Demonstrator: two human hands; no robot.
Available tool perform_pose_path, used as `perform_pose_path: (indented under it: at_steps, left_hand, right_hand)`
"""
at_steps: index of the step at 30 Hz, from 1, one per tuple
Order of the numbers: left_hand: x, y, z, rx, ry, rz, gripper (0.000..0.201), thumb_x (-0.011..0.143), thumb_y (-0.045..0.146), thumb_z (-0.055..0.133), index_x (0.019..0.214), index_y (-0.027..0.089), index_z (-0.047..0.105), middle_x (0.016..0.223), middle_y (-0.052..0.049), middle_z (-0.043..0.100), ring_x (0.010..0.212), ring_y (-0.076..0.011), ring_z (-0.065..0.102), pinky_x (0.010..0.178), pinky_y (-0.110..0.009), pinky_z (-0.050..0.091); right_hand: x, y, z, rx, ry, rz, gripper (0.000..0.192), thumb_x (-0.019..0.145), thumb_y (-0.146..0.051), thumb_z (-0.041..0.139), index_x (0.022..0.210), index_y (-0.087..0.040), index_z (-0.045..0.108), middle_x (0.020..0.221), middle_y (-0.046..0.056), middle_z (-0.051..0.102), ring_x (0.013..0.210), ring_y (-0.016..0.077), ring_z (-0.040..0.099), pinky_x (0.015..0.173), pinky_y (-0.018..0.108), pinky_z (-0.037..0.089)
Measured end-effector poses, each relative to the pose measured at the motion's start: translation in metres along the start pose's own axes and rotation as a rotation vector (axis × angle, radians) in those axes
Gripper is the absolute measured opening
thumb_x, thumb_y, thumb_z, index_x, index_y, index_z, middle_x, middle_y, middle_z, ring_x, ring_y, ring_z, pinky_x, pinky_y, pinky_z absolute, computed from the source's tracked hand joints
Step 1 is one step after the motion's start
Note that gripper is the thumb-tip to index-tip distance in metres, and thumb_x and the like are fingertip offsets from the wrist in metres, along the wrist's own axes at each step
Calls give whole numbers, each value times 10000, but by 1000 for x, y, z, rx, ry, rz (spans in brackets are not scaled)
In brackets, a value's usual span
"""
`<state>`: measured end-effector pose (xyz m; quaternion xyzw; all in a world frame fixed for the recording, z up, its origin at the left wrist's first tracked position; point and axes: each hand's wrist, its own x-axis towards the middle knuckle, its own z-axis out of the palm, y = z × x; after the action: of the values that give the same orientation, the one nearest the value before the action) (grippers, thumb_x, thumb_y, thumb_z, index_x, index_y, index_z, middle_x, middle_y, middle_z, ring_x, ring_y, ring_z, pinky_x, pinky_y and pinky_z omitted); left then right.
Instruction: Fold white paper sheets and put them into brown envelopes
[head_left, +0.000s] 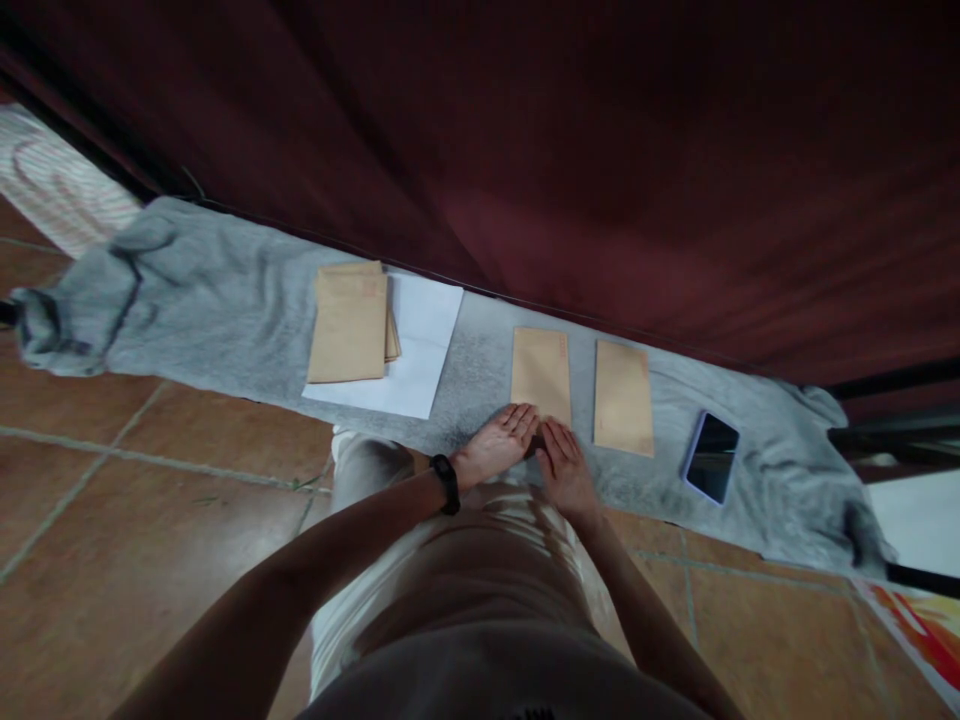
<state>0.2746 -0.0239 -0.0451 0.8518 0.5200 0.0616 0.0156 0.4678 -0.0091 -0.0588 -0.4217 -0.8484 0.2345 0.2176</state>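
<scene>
Grey cloth lies under the middle envelope, between the stack and the right envelope. Left hand and right hand meet its near end, fingers extended; whether they pinch it, I cannot tell. Light, even pressure should prevent creases

1. Grey cloth, rumpled at its ends, stretching from 9 o'clock to nearly 4
2. Phone with a pale purple edge, dark screen up, lying on that cloth between 3 and 4 o'clock
3. Dark red fabric across 12 o'clock
4. Striped cloth between 9 and 10 o'clock
5. Brown floor tiles at 8 o'clock
</scene>
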Motion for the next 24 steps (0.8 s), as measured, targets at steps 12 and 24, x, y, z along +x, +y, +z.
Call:
perform_pose_path:
  at_steps: [12,24]
  left_hand:
    - [-15,-15,8,118,-27,-35,655,862,14,425,1511,98,463,1567,-196,485,1476,-260,441,1186,-424,420]
    - [-23,-31,9,54,-6,-50,607,866,-16,384,1441,89,545,1524,-168,545,1442,-255,488,1166,-412,443]
  right_hand:
    - [-10,12,11,-358,58,-105,601,1068,-291,394,1633,-152,244,1642,163,370,1526,293,345,1198,540,391]
    - [-10,5,8,-367,62,-95,636,1010,-265,535,1609,-213,328,1672,146,303,1519,324,352,1178,586,403]
